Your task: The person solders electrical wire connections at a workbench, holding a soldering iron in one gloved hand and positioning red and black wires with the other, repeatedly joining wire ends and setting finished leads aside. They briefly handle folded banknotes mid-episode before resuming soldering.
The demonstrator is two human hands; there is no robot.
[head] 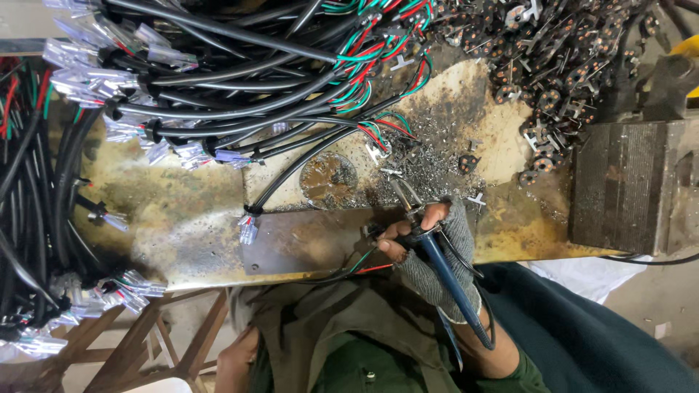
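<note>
Nearest the lens, the right hand (pixel 435 255) in a grey fingerless glove closes its fingers (pixel 397 240) around a blue-handled soldering iron (pixel 429 251) above the scorched workbench (pixel 182 218), its tip by thin red-green wires (pixel 364 263); left hand unseen.

A single view comes from a camera worn on the person's head, looking steeply down over the chest and lap onto the stained, yellowed metal worktop (pixel 182 218). It sits close, so the right hand in a grey fingerless knit glove (pixel 429 251) falls low and just right of centre. Beyond the hand lie bundled black cables with clear plastic connectors (pixel 182 80); further beyond, to its right, is a heap of small dark metal parts (pixel 553 65). There is no second view to overlap.
</note>
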